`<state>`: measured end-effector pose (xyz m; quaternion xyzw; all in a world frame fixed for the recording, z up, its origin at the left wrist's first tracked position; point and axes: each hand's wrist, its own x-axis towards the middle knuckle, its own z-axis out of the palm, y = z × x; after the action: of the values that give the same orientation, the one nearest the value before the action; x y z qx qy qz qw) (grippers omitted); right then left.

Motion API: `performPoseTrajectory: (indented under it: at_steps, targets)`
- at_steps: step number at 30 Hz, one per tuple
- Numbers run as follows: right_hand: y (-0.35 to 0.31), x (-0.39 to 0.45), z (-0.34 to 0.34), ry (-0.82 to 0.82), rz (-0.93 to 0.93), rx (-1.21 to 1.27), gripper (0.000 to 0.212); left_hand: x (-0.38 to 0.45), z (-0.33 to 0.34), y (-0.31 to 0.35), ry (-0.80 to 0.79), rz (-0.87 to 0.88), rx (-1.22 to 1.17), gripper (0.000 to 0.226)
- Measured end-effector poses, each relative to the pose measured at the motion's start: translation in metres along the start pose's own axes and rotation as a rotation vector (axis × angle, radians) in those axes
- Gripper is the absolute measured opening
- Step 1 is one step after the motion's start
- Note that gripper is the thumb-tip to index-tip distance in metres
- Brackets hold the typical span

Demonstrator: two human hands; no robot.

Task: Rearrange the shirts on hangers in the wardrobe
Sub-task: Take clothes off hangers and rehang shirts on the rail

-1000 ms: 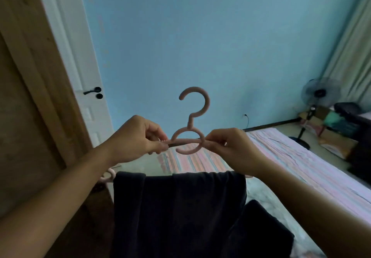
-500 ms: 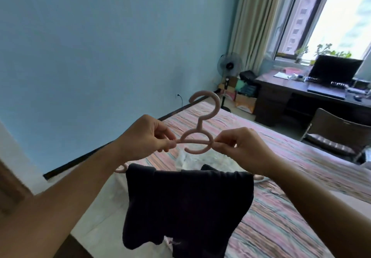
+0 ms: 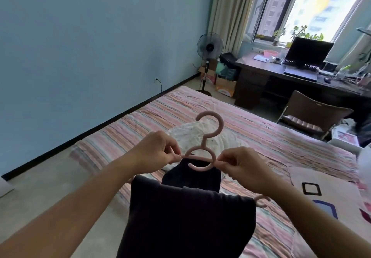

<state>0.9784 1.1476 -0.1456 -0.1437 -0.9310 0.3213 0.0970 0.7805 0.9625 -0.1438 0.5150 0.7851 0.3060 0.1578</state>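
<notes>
Both hands, left hand (image 3: 158, 151) and right hand (image 3: 244, 166), pinch a pink plastic hanger (image 3: 202, 147) with fingers clamped on its bar. A dark folded shirt (image 3: 186, 215) drapes from it, near a striped bed (image 3: 261, 137).

The hanger (image 3: 202, 153) is pale pink; the garment (image 3: 188, 217) draped on it is black; beyond the hanger, the bed (image 3: 281, 141) is striped pink, white and green; the wall (image 3: 100, 37) is light blue; the curtain (image 3: 228, 7) is beige.
</notes>
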Motion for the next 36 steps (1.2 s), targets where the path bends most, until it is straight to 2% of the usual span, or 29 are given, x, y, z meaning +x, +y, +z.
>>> performPoseTrajectory:
  at_steps: [4, 11, 13, 16, 17, 23, 26, 31, 36]
  targets:
    - [0.048, 0.029, 0.018, -0.053, 0.087, 0.018, 0.011, 0.041, 0.034, -0.031, -0.058, -0.071, -0.022, 0.001]
    - [0.143, 0.107, 0.051, -0.194, 0.248, 0.04, 0.019, 0.13, 0.09, -0.101, -0.185, -0.238, -0.111, 0.011]
    - [0.171, 0.132, 0.057, -0.223, 0.28, 0.044, 0.015, 0.16, 0.105, -0.12, -0.199, -0.274, -0.109, 0.017]
    - [0.216, 0.169, 0.065, -0.301, 0.337, 0.032, 0.003, 0.205, 0.131, -0.151, -0.226, -0.317, -0.086, 0.01]
    - [0.231, 0.181, 0.069, -0.323, 0.355, 0.028, 0.007, 0.219, 0.141, -0.162, -0.235, -0.329, -0.082, 0.009]
    - [0.321, 0.246, 0.101, -0.298, 0.433, -0.025, 0.019, 0.296, 0.199, -0.218, -0.171, -0.386, -0.065, 0.01]
    - [0.363, 0.273, 0.122, -0.289, 0.459, -0.042, 0.015, 0.332, 0.228, -0.244, -0.138, -0.428, -0.065, 0.014]
    - [0.434, 0.311, 0.161, -0.228, 0.532, -0.013, 0.012, 0.379, 0.281, -0.288, -0.196, -0.49, 0.029, 0.035]
    - [0.499, 0.349, 0.2, -0.113, 0.634, 0.049, 0.016, 0.403, 0.335, -0.323, -0.377, -0.453, 0.198, 0.091]
